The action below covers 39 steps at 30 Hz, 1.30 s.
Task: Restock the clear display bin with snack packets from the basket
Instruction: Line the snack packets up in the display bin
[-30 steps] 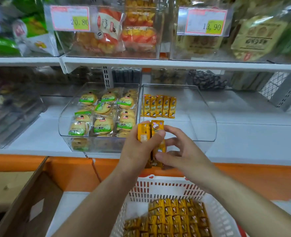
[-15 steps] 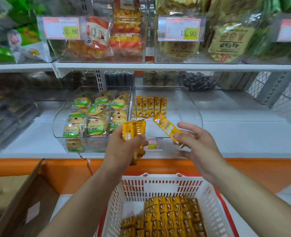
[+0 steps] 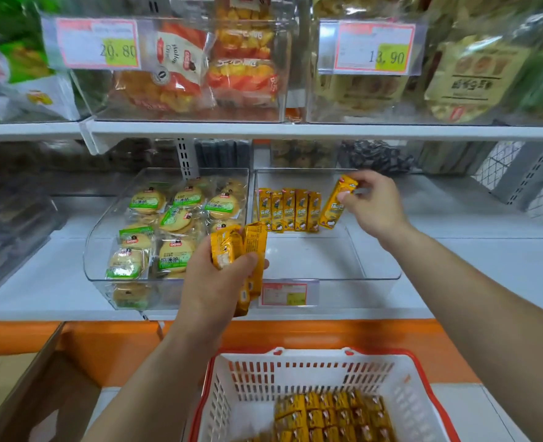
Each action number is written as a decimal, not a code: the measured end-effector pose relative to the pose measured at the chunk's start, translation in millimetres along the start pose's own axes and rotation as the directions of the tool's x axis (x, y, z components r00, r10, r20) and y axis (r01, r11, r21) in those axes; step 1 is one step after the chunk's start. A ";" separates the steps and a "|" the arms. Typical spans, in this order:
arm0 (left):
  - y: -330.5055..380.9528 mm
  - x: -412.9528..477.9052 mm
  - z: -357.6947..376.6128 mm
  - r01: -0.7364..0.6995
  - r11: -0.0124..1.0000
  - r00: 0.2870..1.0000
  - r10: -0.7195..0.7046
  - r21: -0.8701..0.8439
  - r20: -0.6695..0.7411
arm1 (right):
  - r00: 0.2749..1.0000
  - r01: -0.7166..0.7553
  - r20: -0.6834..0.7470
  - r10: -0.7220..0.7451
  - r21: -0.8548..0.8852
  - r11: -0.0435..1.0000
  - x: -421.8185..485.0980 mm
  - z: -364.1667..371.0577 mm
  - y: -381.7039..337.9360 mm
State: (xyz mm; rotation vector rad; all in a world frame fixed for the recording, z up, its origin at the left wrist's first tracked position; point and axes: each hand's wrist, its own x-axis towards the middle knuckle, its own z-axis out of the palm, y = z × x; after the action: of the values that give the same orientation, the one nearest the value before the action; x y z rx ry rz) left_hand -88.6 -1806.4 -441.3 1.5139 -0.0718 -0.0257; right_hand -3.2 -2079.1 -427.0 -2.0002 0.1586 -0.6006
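Observation:
A clear display bin [image 3: 375, 275] stands on the white shelf, with a row of several yellow snack packets [image 3: 287, 210] upright at its back left. My right hand [image 3: 375, 207] is inside the bin and pinches one yellow packet [image 3: 335, 205] by its top, tilted, just right of that row. My left hand [image 3: 219, 279] hovers at the bin's front left corner, gripping a bundle of yellow packets [image 3: 238, 250]. Below, a white basket with a red rim [image 3: 327, 368] holds several more yellow packets [image 3: 334, 416].
A second clear bin [image 3: 104, 250] of green-labelled round biscuits sits left of the display bin. An upper shelf [image 3: 295, 130] with price tags and bagged snacks overhangs. A brown cardboard box [image 3: 40, 393] stands at lower left. An orange ledge [image 3: 359, 333] runs below the shelf.
My right hand took one packet from the left hand's bundle and carried it up and back into the bin, beside the row. The left hand stayed near the bin's front.

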 end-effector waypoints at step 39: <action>-16.0 -4.6 30.2 0.106 0.992 0.982 -0.095 -0.063 0.165 | 0.863 -0.268 0.491 0.116 0.252 0.930 -117.0 -4.0 -43.3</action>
State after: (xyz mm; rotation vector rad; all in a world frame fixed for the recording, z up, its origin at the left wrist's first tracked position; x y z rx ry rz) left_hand -94.6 -1837.1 -455.7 1.4400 -0.1234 -0.2305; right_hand -112.7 -2019.2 -428.7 -1.7324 -0.0318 0.0066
